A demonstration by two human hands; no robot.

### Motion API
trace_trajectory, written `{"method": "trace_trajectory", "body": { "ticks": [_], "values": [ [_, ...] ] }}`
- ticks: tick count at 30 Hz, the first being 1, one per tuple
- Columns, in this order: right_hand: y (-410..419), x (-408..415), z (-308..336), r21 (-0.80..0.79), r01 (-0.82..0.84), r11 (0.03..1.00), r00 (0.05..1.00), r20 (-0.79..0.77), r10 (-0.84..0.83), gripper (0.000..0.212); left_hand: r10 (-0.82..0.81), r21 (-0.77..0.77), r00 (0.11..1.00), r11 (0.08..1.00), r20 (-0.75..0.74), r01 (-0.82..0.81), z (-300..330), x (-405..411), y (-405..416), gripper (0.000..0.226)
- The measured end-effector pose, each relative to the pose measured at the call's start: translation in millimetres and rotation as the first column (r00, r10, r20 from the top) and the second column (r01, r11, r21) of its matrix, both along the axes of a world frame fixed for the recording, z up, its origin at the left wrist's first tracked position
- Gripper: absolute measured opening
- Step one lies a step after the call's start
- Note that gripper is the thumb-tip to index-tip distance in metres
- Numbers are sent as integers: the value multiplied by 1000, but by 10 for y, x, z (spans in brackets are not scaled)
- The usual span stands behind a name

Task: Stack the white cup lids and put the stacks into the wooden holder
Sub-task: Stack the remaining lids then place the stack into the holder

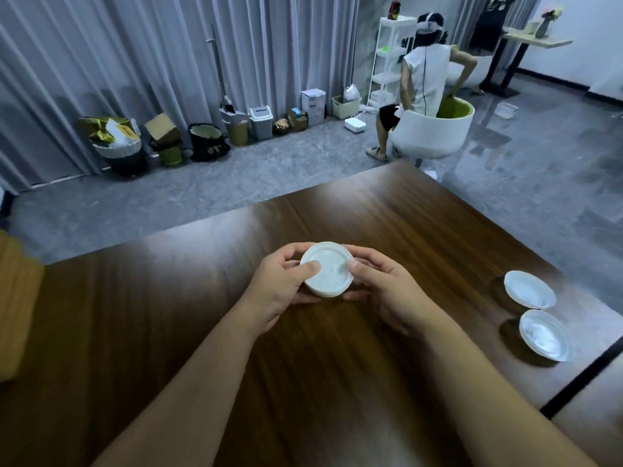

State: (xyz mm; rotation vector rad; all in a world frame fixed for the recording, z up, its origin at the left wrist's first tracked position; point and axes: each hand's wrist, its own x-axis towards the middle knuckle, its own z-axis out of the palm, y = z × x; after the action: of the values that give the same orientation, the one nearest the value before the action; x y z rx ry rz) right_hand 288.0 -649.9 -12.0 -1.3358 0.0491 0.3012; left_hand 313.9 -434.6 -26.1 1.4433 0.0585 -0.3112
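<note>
Stacking step: lid stack [326,271] is gripped between left hand [283,288] and right hand [381,291] above the worktop [337,365]. Two loose lids [529,289] lie well right. Next, probably, these get added; holder is not seen.

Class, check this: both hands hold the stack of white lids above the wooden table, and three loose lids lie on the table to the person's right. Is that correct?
Not quite: the head view shows two loose lids, a farther lid and a nearer lid, not three. The rest stands: the left hand and right hand hold the lid stack above the table.
</note>
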Motion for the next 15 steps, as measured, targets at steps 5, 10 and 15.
{"method": "trace_trajectory", "body": {
  "ticks": [5,10,15],
  "values": [
    [622,-58,100,-25,-20,1000,1000,8,20,27,187,26,976,981,116,-191,80,-289,548,27],
    [1376,-150,134,-13,3,1000,1000,-7,-3,23,308,69,941,945,143,-320,142,-597,1214,26],
    [2050,-272,196,20,-31,999,999,-26,32,30,245,222,943,930,224,-294,215,-1110,1936,62]
  ]
}}
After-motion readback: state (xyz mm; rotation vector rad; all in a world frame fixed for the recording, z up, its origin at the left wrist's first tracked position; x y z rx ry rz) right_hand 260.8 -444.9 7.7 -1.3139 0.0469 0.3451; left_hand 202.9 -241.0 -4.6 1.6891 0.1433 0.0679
